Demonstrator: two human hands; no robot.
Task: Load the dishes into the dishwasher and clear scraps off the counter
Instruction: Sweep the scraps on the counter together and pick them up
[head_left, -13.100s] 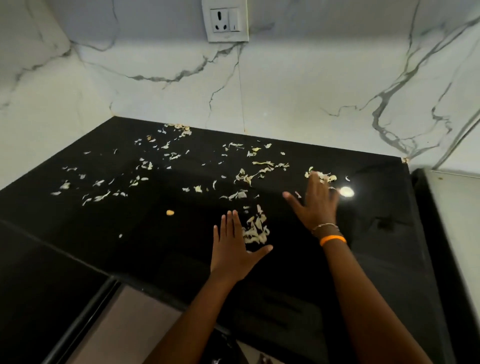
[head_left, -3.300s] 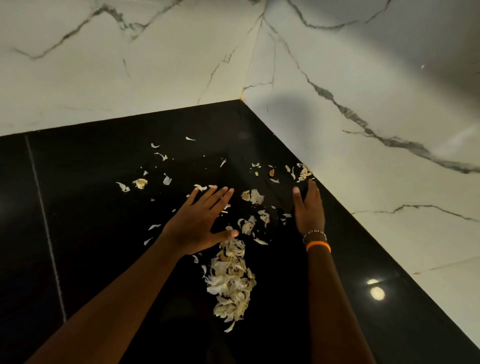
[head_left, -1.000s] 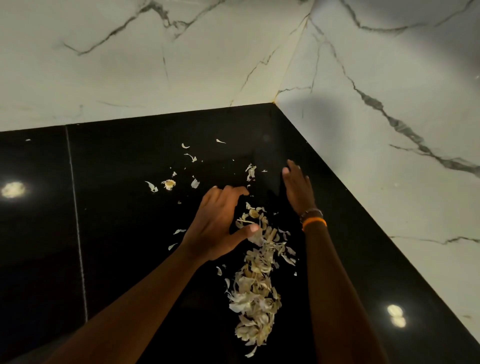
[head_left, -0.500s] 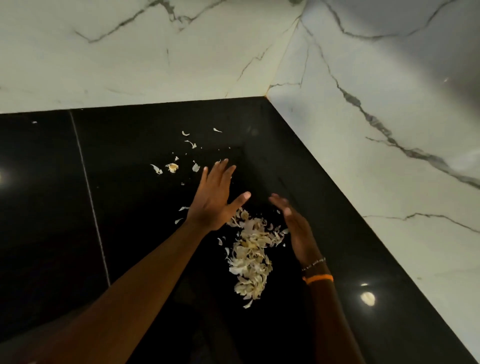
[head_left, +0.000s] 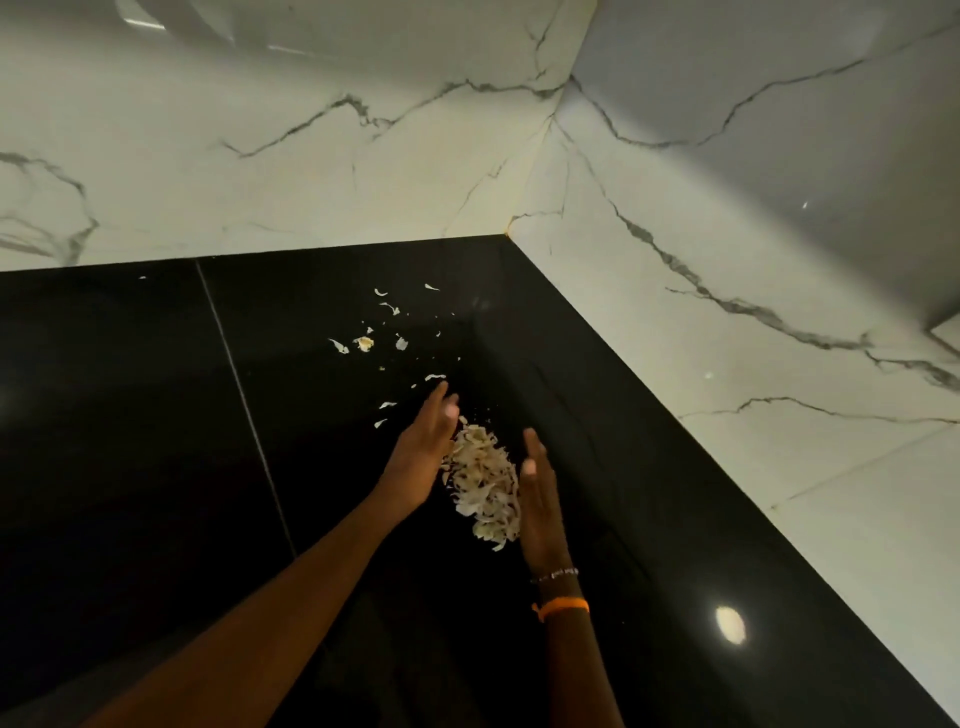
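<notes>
A heap of pale peel scraps (head_left: 485, 480) lies on the black counter (head_left: 156, 441), near the corner of the two marble walls. My left hand (head_left: 423, 449) stands on edge with straight fingers against the heap's left side. My right hand (head_left: 537, 496) stands on edge with straight fingers against the heap's right side. The heap sits between the two palms. Several loose scraps (head_left: 363, 343) lie scattered further back, beyond my left fingertips.
White marble walls (head_left: 727, 338) close the counter at the back and on the right, meeting in a corner (head_left: 506, 234). A thin seam (head_left: 244, 405) runs across the counter to the left. A lamp reflection (head_left: 730, 623) shines at the right front.
Both hands have turned onto their edges and closed in on the scraps. The pile is now tighter and squeezed between the palms.
</notes>
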